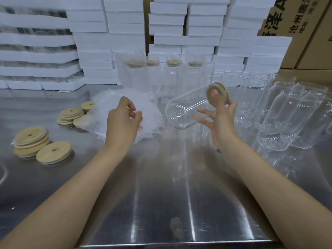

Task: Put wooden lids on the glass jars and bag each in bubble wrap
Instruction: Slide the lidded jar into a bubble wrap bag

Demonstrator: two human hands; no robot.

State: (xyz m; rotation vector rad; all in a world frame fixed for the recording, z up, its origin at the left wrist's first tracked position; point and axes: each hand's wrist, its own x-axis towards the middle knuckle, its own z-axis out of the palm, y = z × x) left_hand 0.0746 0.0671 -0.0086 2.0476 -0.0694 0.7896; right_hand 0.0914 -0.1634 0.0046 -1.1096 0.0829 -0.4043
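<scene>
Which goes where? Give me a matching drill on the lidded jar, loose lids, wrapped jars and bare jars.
1 lidded jar
2 loose lids
3 wrapped jars
4 bare jars

A upright at back centre
B held in the right hand
C stacked on the table's left
D crowded on the table's right

Pairs: 1-B, 2-C, 3-A, 4-D

Left hand [124, 121] curls over the bubble wrap pile [107, 101]; any pinch is unclear. Right hand [221, 121], holding the glass jar [185, 108], hides part of its wooden lid [210, 89]. Cardboard box [280, 18] lettering is cropped.
</scene>
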